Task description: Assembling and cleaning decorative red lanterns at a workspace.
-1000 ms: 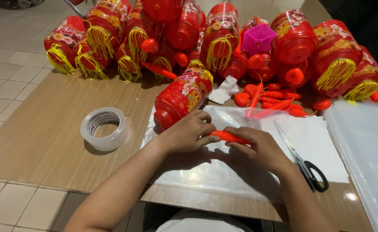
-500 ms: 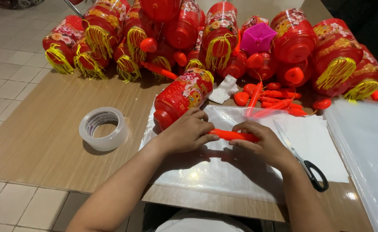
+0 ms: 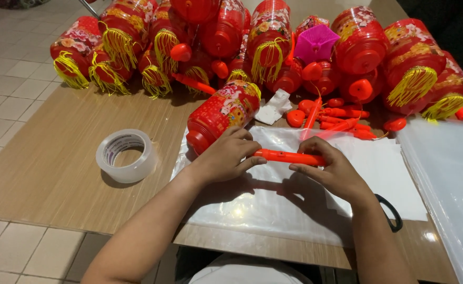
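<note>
While both hands pinch the orange stick (image 3: 289, 156) over the clear plastic bag (image 3: 252, 205) on the table (image 3: 47, 173), left hand (image 3: 226, 155) and right hand (image 3: 332, 171) at its ends, the nearest red lantern (image 3: 223, 113) lies unbagged just behind; many lanterns wait beyond.

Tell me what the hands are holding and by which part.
Both hold one orange stick: left hand pinches its left end, right hand its right end, above a clear plastic bag.
</note>
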